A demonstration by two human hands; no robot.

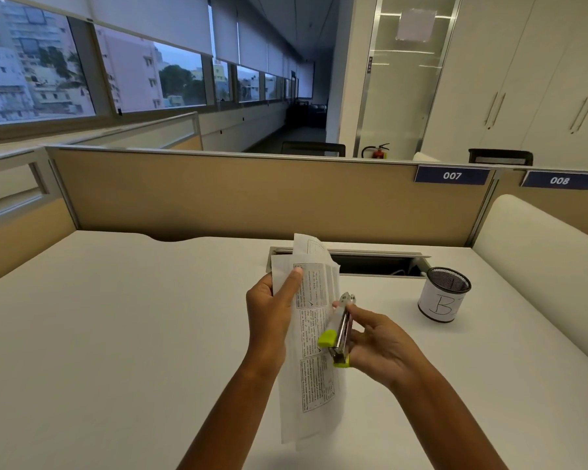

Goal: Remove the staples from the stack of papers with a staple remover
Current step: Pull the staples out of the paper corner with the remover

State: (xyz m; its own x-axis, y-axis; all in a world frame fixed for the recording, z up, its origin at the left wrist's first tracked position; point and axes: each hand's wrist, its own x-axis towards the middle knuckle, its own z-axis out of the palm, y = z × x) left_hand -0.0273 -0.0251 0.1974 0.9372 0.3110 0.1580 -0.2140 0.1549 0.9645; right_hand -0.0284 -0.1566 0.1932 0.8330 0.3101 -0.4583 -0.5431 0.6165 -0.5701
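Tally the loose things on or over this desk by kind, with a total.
Stacks of papers, held in the left hand: 1
Stapler-style tools with green ends, held in the right hand: 1
Mesh pen cups standing on the desk: 1
Total: 3

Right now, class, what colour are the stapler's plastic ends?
Lime green, on the stapler; seen in the head view.

The stack of papers [311, 354] consists of white printed sheets with boxed text, oriented lengthwise, raised above the bench, top corners curling away. The staple remover [340, 330] is a silver metal tool with lime-green ends, tilted upright, lying against the stack's right edge near mid-length.
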